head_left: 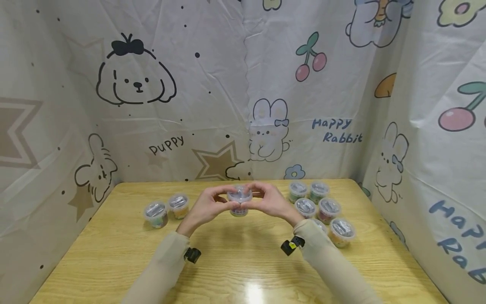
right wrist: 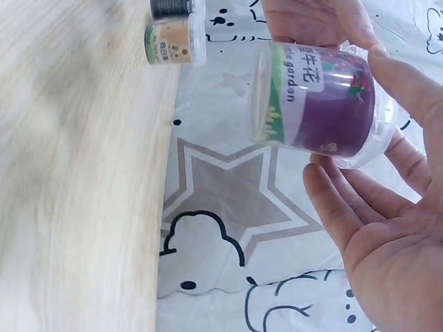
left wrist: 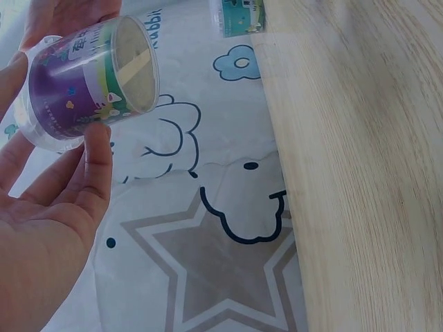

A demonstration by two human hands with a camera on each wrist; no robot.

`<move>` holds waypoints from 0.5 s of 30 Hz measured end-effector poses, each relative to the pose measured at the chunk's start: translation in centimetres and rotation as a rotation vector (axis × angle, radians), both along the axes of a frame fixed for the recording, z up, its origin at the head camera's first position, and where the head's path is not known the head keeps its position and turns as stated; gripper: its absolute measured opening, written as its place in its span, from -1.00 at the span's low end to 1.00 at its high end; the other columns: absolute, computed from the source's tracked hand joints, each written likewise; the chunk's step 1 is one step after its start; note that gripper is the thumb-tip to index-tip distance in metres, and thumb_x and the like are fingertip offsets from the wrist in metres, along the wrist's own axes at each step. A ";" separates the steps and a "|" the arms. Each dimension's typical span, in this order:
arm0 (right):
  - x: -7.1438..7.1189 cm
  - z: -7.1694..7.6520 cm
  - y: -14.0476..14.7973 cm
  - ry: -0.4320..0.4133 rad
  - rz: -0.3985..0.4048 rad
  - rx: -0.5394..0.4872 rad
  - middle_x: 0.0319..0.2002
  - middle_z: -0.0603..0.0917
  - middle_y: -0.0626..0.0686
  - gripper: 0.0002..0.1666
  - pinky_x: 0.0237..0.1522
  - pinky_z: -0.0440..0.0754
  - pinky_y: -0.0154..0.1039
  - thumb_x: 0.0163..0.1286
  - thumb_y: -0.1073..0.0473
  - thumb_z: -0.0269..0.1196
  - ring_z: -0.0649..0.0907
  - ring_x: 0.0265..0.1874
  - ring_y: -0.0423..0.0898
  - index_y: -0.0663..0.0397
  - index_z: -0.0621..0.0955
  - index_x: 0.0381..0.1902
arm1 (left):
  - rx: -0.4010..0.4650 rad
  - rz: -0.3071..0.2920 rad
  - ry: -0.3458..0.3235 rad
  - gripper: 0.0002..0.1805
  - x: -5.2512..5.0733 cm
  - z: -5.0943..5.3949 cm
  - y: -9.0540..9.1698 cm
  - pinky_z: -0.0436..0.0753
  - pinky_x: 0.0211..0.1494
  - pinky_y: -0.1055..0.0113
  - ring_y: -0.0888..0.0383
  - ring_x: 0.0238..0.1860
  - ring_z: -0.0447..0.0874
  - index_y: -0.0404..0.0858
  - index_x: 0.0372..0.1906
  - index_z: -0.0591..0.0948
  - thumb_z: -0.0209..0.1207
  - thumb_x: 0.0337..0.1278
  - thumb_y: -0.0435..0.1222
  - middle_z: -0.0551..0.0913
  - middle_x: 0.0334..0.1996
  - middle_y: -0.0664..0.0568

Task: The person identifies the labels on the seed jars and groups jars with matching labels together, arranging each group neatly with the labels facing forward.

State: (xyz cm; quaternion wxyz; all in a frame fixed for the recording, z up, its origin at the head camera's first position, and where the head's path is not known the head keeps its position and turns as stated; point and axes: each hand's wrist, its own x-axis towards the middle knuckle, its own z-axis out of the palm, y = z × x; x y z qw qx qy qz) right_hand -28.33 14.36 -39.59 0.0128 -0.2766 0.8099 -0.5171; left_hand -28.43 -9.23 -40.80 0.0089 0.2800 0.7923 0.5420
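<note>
Held up above the middle of the table is a small clear plastic tub (head_left: 239,212) with a clear lid. My left hand (head_left: 208,206) grips it from the left and my right hand (head_left: 270,201) from the right, thumbs near and fingers around the lid's rim. In the left wrist view the tub (left wrist: 66,86) shows a purple and green label and a see-through bottom with a pale strip inside. The right wrist view has the same tub (right wrist: 332,104) with printed characters and "garden" on its label. Its contents are mostly hidden behind the label.
Two lidded tubs, one greenish (head_left: 155,214) and one orange (head_left: 179,206), stand on the wooden table (head_left: 228,270) left of my hands. Several similar tubs (head_left: 329,210) cluster at the right, close to my right forearm. A printed cloth (head_left: 212,84) encloses the back and sides.
</note>
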 end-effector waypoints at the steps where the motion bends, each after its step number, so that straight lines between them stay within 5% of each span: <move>1: -0.1 0.1 0.1 0.014 0.006 0.014 0.12 0.61 0.04 -0.63 0.16 0.60 0.04 0.15 0.06 0.49 0.64 0.12 0.08 -0.01 0.61 -0.14 | -0.001 -0.001 0.001 -0.60 -0.1 0.0 0.0 0.70 -0.24 0.27 -0.09 -0.18 0.69 -0.08 0.08 0.66 0.38 0.12 -0.12 0.63 0.13 -0.06; 15: -0.4 0.7 0.8 0.081 -0.043 0.170 0.19 0.61 0.06 -0.64 0.14 0.60 0.03 0.08 -0.04 0.52 0.65 0.10 0.04 -0.09 0.54 -0.41 | -0.014 0.025 0.002 -0.58 -0.3 -0.2 0.8 0.71 -0.17 0.26 0.11 -0.19 0.70 -0.08 0.08 0.67 0.40 0.08 -0.13 0.63 0.15 -0.04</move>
